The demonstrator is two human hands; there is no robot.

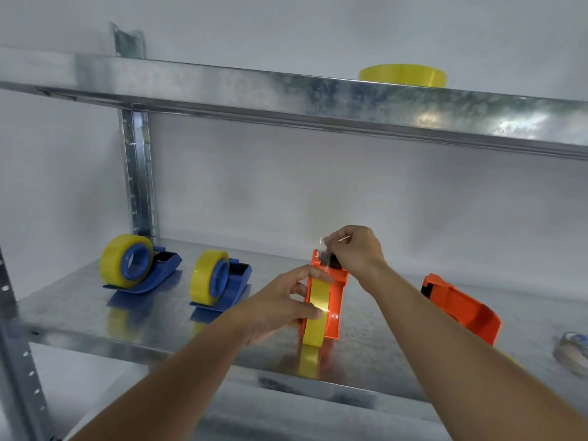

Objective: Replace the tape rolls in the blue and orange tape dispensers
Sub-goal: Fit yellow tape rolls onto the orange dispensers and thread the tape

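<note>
A plain white wall (pixel 318 192) stands behind a galvanised metal rack. Its lower shelf (pixel 79 313) and upper shelf (pixel 222 87) hang on perforated uprights (pixel 136 173). Light glares off the upper shelf's front edge at right.

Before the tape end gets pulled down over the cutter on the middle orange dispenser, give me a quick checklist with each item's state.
1. Roll seated in orange dispenser: ok, yellow roll sits in it.
2. Dispenser steadied: ok, left hand grips roll and body.
3. Tape end held: ok, right hand pinches clear tape end.
4. Tape across cutter blade: cannot tell.
5. Second orange dispenser loaded: not ok, looks empty.
</note>
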